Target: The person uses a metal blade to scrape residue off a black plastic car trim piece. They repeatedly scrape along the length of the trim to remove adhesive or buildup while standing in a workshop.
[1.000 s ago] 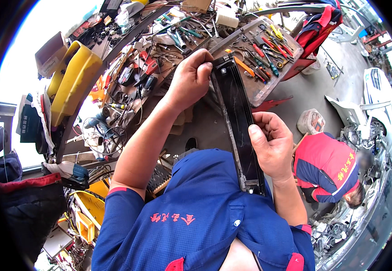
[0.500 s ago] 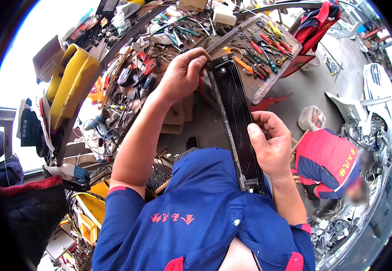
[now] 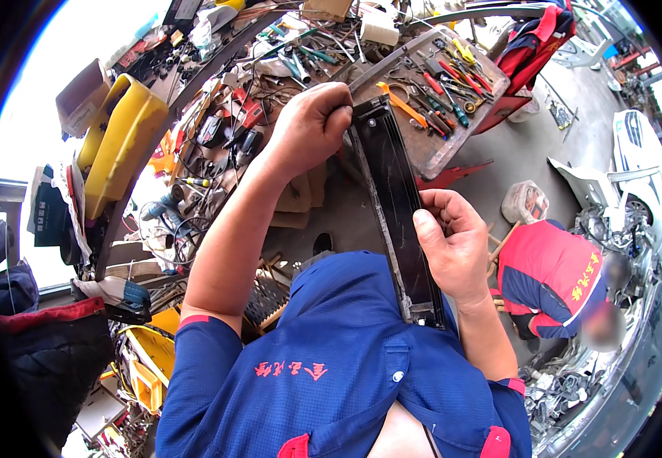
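A long, narrow black panel with scuffed metal edging slants in front of my chest, its lower end against my blue shirt. At its upper left corner, my left hand is closed, fingers curled and thumb bent in; the exact contact is partly hidden. Along the right edge, my right hand grips the panel, thumb near its face and fingers curled behind.
A tray of hand tools lies beyond the panel. Cluttered tools and cables cover the bench at left, near yellow bins. At right a co-worker bends by a partly dismantled white car.
My left hand has shifted slightly at the panel's upper corner, its thumb now curled lower. The panel's upper end has dropped slightly; my right hand has moved a little left with it.
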{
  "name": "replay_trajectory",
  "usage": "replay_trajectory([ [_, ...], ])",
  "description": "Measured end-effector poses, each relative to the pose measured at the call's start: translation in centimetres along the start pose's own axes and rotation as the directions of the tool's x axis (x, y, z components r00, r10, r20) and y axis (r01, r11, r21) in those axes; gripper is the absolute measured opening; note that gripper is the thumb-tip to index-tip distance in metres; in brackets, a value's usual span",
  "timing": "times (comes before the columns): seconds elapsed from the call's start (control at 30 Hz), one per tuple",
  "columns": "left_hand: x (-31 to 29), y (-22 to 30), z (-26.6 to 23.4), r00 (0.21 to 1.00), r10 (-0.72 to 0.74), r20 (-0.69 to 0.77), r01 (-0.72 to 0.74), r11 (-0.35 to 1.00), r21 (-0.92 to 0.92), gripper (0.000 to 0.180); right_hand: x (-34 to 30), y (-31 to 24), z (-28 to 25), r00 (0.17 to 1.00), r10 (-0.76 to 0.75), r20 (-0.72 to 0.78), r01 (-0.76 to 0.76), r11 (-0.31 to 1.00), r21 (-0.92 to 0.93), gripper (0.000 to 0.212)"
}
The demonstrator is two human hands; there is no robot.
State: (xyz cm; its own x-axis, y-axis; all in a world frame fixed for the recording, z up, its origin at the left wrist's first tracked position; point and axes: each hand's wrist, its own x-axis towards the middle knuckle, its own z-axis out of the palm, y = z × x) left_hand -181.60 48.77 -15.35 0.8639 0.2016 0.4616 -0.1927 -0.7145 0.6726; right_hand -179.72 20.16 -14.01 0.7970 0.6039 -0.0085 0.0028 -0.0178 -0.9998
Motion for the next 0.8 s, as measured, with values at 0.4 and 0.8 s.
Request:
replay_trajectory([
  [0.4,2.4,-0.8,-1.7,0.938,0.293,0.186,-0.342,0.87,0.355,0.01,0.6,0.2,0.4,0.999,-0.04,-0.015,0.038,0.992,-0.119,0.019],
  [0.8,2.2,-3.4,1.9,0.969,-0.171,-0.177,0.146,0.978,-0.147,0.013,0.5,-0.1,0.1,0.999,-0.026,0.024,0.03,0.98,-0.197,0.018],
])
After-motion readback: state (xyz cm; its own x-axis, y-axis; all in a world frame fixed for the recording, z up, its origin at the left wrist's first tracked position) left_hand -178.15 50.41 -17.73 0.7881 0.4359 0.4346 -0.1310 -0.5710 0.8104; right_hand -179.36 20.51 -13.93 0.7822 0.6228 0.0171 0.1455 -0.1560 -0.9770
